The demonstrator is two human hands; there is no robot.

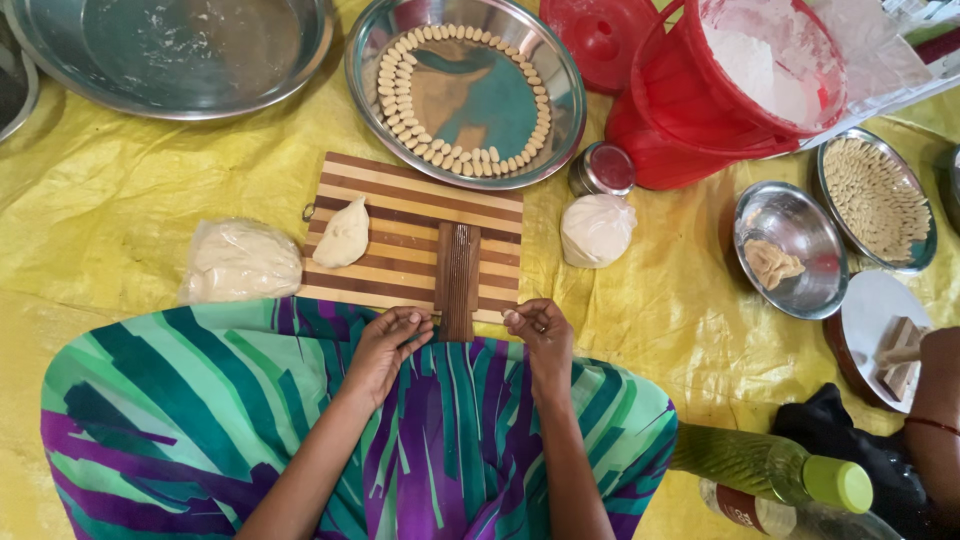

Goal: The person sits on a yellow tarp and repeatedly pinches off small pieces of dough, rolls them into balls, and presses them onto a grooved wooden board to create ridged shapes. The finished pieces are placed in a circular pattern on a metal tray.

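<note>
My left hand [388, 338] and my right hand [537, 327] rest with curled fingers at the near edge of a striped wooden board [400, 215], one on each side of a small dark ridged wooden paddle [458, 272] that lies on the board. Neither hand visibly holds anything; small pieces between the fingertips cannot be ruled out. A piece of pale dough [342, 233] lies on the board's left part. A steel plate [462, 92] beyond the board carries several small shaped dough pieces along its rim.
A wrapped dough lump [238, 262] lies left of the board, another dough ball [596, 230] right. A red bucket of flour [730, 85], small tin [603, 168], steel bowls [790, 250], a filled plate [877, 198], bottles [770, 465] and another person's arm [935, 410] are at right.
</note>
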